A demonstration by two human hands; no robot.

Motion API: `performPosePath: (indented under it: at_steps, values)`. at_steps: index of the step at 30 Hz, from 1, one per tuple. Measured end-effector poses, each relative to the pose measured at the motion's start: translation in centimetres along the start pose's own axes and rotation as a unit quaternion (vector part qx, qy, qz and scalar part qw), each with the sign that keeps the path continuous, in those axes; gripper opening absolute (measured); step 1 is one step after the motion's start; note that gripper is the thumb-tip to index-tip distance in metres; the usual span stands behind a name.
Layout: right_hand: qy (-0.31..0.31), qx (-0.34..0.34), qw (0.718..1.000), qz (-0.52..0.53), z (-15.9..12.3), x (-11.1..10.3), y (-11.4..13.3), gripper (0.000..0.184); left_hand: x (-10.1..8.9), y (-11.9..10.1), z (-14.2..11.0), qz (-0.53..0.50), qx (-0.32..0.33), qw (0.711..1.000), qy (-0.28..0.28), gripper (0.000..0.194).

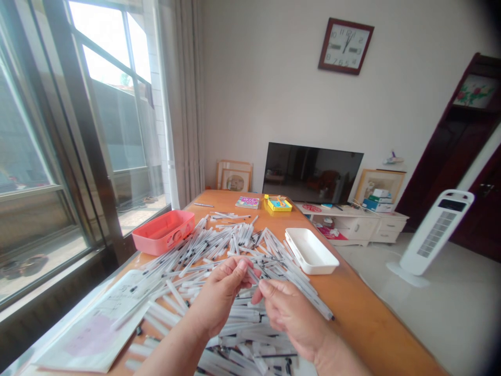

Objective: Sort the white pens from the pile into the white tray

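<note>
Over a wide heap of translucent white pen barrels and black pen parts, both my hands meet at the middle of the table. Between thumb and fingers, my left hand pinches one end of a slim pen. My right hand is closed on the other end of it, the thumb and index finger pressed together. Much of the pen is covered by my fingers, so I cannot tell which parts are joined. Loose barrels lie below and around both wrists, several with black tips or caps.
A red-pink plastic box stands left of the heap, a white tray right of it. Booklet or paper sheet lies at the near left. A yellow box and a small colourful book sit at the table's far end.
</note>
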State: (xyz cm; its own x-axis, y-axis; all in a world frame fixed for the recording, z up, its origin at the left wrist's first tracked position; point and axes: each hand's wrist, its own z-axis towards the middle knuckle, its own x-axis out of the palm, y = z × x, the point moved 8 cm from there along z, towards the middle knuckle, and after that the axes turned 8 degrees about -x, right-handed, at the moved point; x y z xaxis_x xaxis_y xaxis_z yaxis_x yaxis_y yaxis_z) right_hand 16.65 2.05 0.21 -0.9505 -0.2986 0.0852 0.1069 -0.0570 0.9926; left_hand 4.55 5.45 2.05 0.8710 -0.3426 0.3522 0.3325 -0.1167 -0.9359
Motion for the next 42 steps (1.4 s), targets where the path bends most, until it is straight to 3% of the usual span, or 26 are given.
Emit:
performPosePath:
  at_steps: [4,8,11,13,15,17,19,22,28,32,38,42]
  values:
    - [-0.036,-0.104,0.971,-0.212,0.2,-0.4,2.0,0.042,-0.9,0.8,0.4,0.012,-0.01,0.999,-0.051,0.03]
    - [-0.072,-0.148,0.886,-0.434,0.0,-0.4,3.0,0.041,-1.6,1.8,0.4,0.013,-0.034,0.991,-0.125,0.034]
    - [-0.09,-0.163,0.819,-0.543,-0.3,-0.1,3.5,0.036,-2.0,2.1,0.6,0.006,-0.047,0.987,-0.157,0.038]
    - [-0.092,-0.188,0.781,-0.589,-0.7,0.4,3.9,0.032,-3.2,1.8,0.6,-0.004,-0.045,0.981,-0.191,0.041]
    - [-0.094,-0.204,0.762,-0.607,-1.0,0.8,4.3,0.032,-5.2,1.1,0.3,-0.017,-0.031,0.966,-0.256,0.044]
    - [-0.102,-0.197,0.772,-0.595,-1.2,0.6,4.4,0.034,-6.7,0.4,0.1,-0.024,-0.021,0.956,-0.292,0.047]
    - [-0.109,-0.174,0.796,-0.569,-1.1,0.0,4.2,0.036,-7.3,-0.1,0.1,-0.02,-0.018,0.956,-0.291,0.048]
    - [-0.11,-0.148,0.817,-0.547,-0.8,-0.8,3.7,0.037,-6.9,0.0,0.2,0.025,-0.032,0.961,-0.275,0.05]
    - [-0.114,-0.137,0.816,-0.55,-0.6,-1.9,3.3,0.033,-5.8,0.3,0.4,0.109,-0.05,0.962,-0.244,0.055]
    - [-0.144,-0.134,0.827,-0.527,-0.5,-2.8,3.1,0.018,-5.4,0.3,0.7,0.107,-0.043,0.971,-0.211,0.053]
    - [-0.15,-0.117,0.841,-0.506,-0.3,-3.2,2.4,0.012,-5.2,0.3,1.0,0.065,-0.01,0.979,-0.194,0.046]
    - [-0.153,-0.115,0.849,-0.493,-0.3,-3.3,2.2,0.013,-4.8,-0.2,0.9,0.103,0.016,0.975,-0.196,0.042]
